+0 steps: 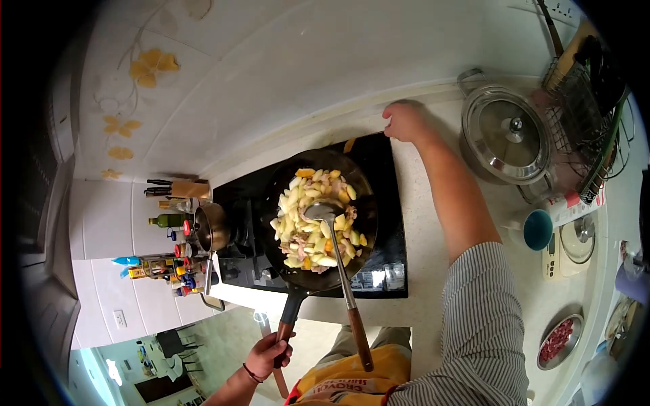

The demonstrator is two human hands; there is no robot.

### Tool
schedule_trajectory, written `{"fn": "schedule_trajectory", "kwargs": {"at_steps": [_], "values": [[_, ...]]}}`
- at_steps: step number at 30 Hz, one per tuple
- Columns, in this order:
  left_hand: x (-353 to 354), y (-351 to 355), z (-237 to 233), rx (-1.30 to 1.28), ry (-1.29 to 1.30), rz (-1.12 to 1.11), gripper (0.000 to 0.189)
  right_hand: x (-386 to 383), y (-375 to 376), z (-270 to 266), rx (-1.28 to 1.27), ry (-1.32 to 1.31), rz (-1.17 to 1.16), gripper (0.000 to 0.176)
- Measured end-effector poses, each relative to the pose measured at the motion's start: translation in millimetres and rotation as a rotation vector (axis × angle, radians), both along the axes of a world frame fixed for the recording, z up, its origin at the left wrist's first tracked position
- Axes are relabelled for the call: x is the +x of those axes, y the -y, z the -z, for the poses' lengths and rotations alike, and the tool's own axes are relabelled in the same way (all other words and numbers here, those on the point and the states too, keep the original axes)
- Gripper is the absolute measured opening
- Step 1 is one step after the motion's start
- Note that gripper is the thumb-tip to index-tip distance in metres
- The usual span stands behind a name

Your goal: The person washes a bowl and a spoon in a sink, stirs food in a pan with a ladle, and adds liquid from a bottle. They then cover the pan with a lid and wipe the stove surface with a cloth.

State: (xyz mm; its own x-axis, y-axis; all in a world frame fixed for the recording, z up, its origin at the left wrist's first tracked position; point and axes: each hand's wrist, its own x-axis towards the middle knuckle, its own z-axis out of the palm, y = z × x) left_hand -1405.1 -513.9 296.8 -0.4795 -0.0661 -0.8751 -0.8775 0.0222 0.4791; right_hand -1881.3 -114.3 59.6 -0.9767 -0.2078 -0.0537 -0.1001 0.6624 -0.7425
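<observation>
The left hand is clamped around the handle of the pan, which sits on the stove full of chopped food. The right hand, fingers curled, is at the stove's back corner; whether it grips anything, I cannot tell. The spatula leans in the pan, its handle past the counter's front edge. Bare counter separates stove and lidded pot.

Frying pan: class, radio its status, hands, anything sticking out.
Left hand gripping pan handle. Right hand near far corner of cooktop. Frying pan on cooktop, food inside. Unheld utensil sticking out.
</observation>
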Motion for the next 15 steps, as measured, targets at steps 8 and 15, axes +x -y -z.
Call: {"fn": "schedule_trajectory", "kwargs": {"at_steps": [8, 15], "values": [[-1, -5, -3, -0.023, -0.005, 0.005, 0.051, 18, 8, -26, 0.091, 0.053, -0.091, 0.038], [-2, -8, -4, -0.033, -0.017, -0.007, 0.051, 3, 17, 3, 0.334, -0.064, -0.062, 0.031]]}}
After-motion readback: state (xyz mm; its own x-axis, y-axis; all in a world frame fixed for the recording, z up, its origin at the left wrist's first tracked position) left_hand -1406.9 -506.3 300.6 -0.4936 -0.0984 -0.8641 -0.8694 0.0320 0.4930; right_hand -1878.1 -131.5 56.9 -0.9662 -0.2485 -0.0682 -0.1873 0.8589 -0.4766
